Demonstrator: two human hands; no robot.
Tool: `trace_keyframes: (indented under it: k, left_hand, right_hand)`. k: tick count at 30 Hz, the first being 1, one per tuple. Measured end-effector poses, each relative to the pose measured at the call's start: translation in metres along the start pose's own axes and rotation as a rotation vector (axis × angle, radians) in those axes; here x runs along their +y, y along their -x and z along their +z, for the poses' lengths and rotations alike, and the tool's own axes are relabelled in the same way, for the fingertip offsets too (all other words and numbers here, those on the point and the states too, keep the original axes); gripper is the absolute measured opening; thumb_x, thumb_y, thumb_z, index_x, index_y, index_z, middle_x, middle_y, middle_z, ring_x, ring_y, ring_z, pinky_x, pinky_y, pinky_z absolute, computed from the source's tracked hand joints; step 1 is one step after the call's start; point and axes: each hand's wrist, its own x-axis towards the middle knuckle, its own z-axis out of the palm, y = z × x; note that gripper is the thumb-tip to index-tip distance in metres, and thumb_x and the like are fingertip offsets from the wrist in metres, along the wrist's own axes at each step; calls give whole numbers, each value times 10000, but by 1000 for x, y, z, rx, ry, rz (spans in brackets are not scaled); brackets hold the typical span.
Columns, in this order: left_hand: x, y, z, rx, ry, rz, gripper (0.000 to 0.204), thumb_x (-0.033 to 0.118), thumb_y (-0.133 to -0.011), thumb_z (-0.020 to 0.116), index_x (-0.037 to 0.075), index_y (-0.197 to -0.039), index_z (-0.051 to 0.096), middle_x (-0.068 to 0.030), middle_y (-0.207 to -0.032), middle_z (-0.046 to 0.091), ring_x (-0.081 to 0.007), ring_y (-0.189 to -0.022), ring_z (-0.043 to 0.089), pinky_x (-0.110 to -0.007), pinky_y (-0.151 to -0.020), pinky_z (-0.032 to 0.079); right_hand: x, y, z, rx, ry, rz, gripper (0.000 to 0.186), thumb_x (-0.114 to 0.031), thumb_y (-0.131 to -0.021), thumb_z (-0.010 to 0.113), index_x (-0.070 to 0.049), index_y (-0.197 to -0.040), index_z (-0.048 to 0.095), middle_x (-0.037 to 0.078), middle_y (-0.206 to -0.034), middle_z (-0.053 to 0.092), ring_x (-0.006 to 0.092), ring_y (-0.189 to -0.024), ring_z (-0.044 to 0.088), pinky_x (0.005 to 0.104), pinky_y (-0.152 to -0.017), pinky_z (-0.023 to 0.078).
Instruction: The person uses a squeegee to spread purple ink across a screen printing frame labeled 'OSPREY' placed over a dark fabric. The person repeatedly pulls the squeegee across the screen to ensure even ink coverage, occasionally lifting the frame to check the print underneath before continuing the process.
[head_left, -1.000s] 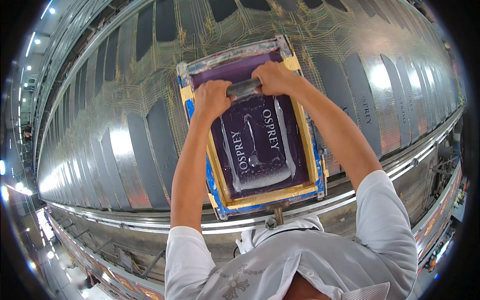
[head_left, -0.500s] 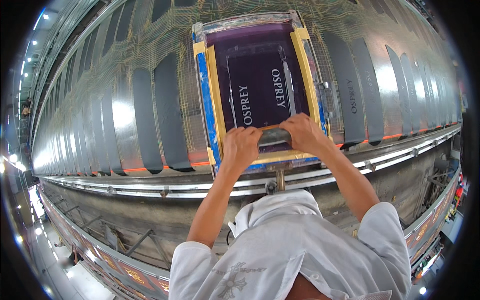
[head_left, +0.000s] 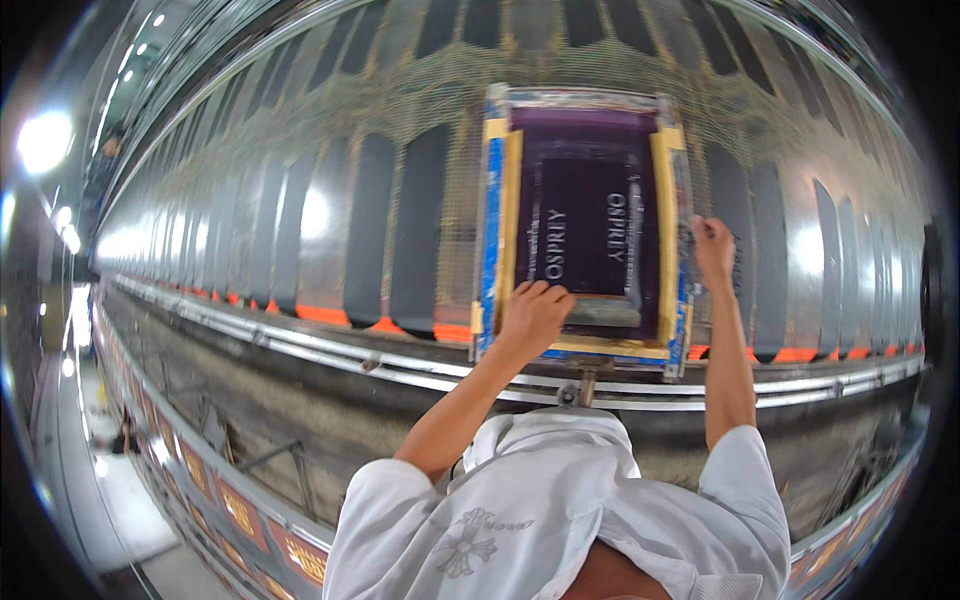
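A screen-printing frame (head_left: 665,350) with yellow and blue taped edges lies in front of me, its dark purple mesh (head_left: 585,145) bearing two lines of pale lettering. Across the near end of the mesh rests a squeegee (head_left: 605,312). My left hand (head_left: 537,318) is closed over the squeegee's left end. At the frame's right side my right hand (head_left: 714,248) has curled fingers, where a metal handle sticks out in the earlier picture; the fingers now cover it. Dark flat panels (head_left: 418,220) lie on the long table to both sides of the frame.
The long table (head_left: 325,250) carries rows of dark panels with netting and strands between them. An orange strip (head_left: 325,314) shows along its near side. A metal rail (head_left: 440,373) runs between the table and my body. Bright lamps (head_left: 46,145) shine at far left.
My right hand has let go of the squeegee and moved to the frame's right side. My left hand stays on the squeegee. The whole view has shifted, with the frame now farther right and lower.
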Motion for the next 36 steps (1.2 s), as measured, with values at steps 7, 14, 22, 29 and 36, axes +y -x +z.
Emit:
trace_keyframes:
  k: [7, 14, 22, 29, 36]
  left_hand:
    - [-27, 27, -16, 170, 125, -56, 422, 73, -656, 777, 126, -1074, 746, 29, -1098, 715, -213, -953, 639, -367, -881, 503]
    - [-161, 123, -81, 220, 23, -163, 387, 64, -659, 768, 131, -1040, 750, 31, -1075, 727, -224, -942, 654, -387, -876, 504]
    - [-215, 191, -84, 210, -15, -69, 359, 50, -679, 721, 132, -1028, 709, 20, -1053, 702, -213, -931, 641, -371, -839, 473]
    - [-219, 174, -87, 151, 60, 2, 254, 71, -747, 674, 131, -993, 698, 13, -1050, 703, -216, -939, 638, -396, -830, 478]
    - [-303, 32, -98, 190, -28, 10, 360, 13, -642, 738, 98, -992, 737, -75, -978, 743, -299, -848, 679, -444, -807, 526]
  right_hand:
    - [-73, 18, 4, 15, -32, -92, 350, -344, -953, 707, -4, -889, 651, 160, -830, 676, 324, -771, 660, 421, -736, 503]
    - [-177, 109, 158, 5, -292, -135, 280, -272, -930, 734, -20, -865, 632, 147, -783, 657, 314, -725, 656, 400, -708, 496]
    - [-211, 132, 201, 8, -216, -116, 287, -302, -946, 717, -26, -892, 657, 173, -825, 690, 352, -773, 694, 421, -706, 510]
    - [-197, 117, 207, 57, -92, -163, 251, -283, -916, 732, -34, -931, 703, 200, -877, 715, 407, -839, 704, 468, -744, 527]
    - [-233, 98, 173, -299, 96, -131, 314, -348, -918, 740, -37, -932, 704, 180, -953, 734, 390, -951, 696, 472, -819, 536]
